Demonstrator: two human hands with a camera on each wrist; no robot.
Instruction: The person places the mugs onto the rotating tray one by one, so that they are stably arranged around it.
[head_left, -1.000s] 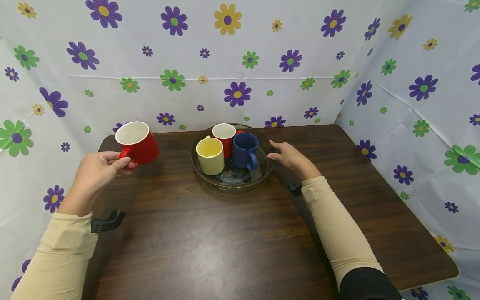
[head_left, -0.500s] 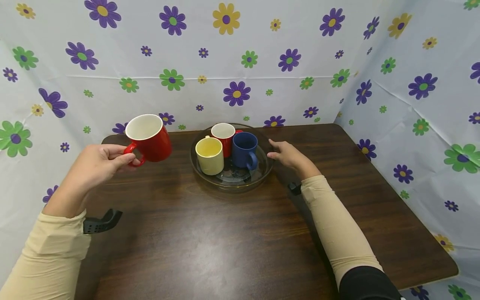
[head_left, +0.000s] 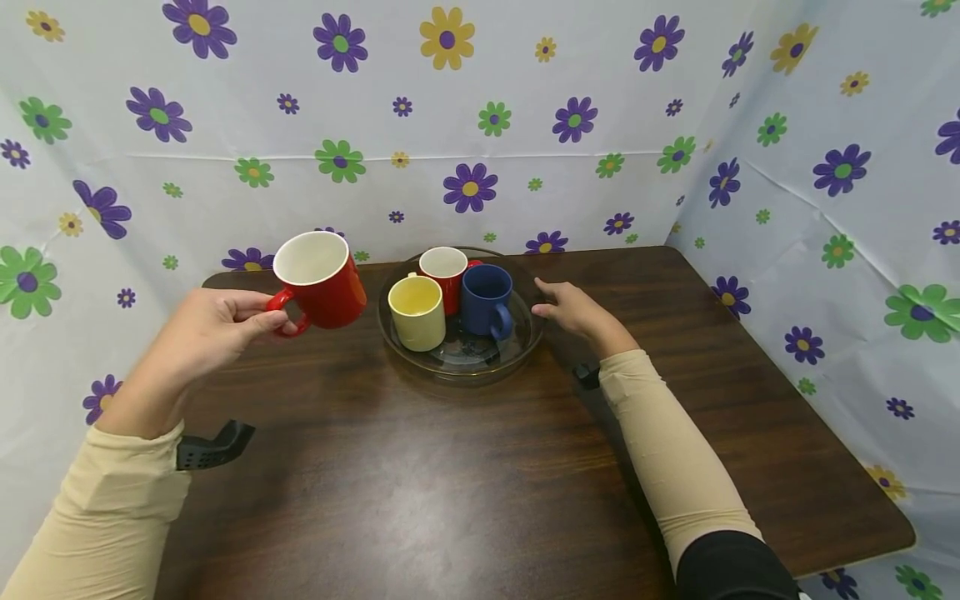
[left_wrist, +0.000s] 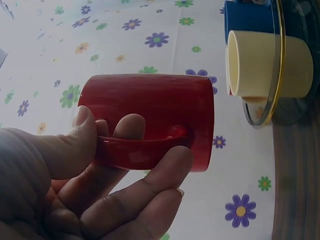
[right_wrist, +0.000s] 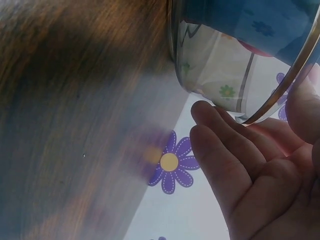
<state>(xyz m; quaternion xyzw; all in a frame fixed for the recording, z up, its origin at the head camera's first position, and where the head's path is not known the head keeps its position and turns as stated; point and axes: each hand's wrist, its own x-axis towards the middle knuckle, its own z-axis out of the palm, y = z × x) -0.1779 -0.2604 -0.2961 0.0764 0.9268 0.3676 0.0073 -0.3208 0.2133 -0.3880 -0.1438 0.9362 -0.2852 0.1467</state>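
My left hand (head_left: 206,337) pinches the handle of a red mug (head_left: 330,292) with a white inside, holding it up left of a round, see-through dark glass dish (head_left: 472,375). The left wrist view shows thumb and fingers on the handle of this red mug (left_wrist: 150,105). Inside the dish stand a yellow mug (head_left: 418,321), a blue mug (head_left: 480,304) and, behind them, a second red mug (head_left: 452,287), partly hidden. My right hand (head_left: 581,317) is at the dish's right side; in the right wrist view its extended fingers (right_wrist: 220,160) lie along the outside, just under the gold rim (right_wrist: 285,92).
The dish rests near the back edge of a dark wooden table (head_left: 420,492). White flowered cloth (head_left: 517,75) hangs behind the table and along its right side. A black wrist mount (head_left: 216,446) sticks out from the left sleeve.
The left hand has carried the red mug to the right, closer to the dish, raising it at first. The right hand and the mugs in the dish have stayed in place.
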